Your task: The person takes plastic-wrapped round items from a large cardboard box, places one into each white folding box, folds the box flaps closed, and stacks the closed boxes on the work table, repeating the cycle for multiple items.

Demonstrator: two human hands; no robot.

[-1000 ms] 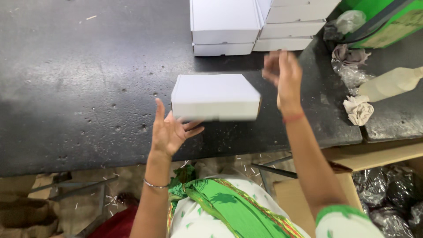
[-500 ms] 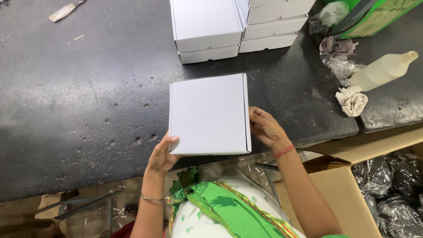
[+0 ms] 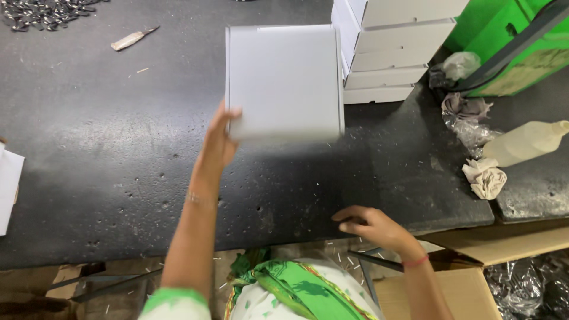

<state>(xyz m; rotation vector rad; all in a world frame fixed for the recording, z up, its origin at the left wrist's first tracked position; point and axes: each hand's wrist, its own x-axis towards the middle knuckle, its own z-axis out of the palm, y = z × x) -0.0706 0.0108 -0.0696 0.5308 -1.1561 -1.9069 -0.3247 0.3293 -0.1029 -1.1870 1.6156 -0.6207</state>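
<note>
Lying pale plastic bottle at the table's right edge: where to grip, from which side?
Grip the pale plastic bottle across its wide body, coming from above. It lies on its side on the black table, narrow neck pointing right, a crumpled rag close at its left end.

White flat box (image 3: 283, 80) — closed, level, beside stacked boxes (image 3: 391, 53).

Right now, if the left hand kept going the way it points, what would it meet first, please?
The left hand already holds the white box. Beyond that only dark table shows up to the top edge; depth is unclear.
</note>
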